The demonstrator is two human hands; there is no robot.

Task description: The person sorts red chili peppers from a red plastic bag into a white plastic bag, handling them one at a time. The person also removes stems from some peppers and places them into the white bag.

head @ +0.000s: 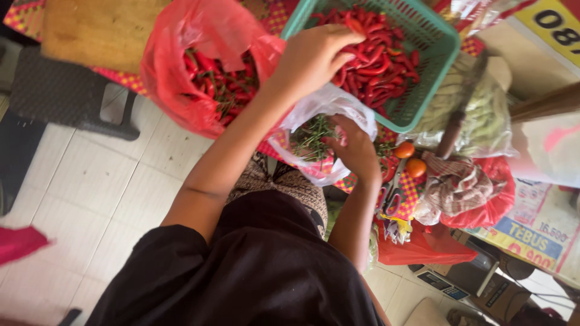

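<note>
My left hand (311, 57) reaches over the near rim of a green plastic basket (423, 90) heaped with red chillies (374, 54). Its fingers curl down onto the chillies, and what lies under them is hidden. My right hand (356, 151) grips the edge of a clear plastic bag (320, 105) just below the basket. Inside that bag lie green chilli stems (311, 136). To the left, a red plastic bag (181, 66) stands open with more red chillies (220, 81), stems still on.
A wooden board (96, 30) lies at the top left on a checked cloth. Right of the basket are a clear bag of pale green pods (477, 115), two small orange tomatoes (411, 158), a striped cloth (459, 184) and a scale (447, 278). A dark chair (60, 96) stands on the tiled floor.
</note>
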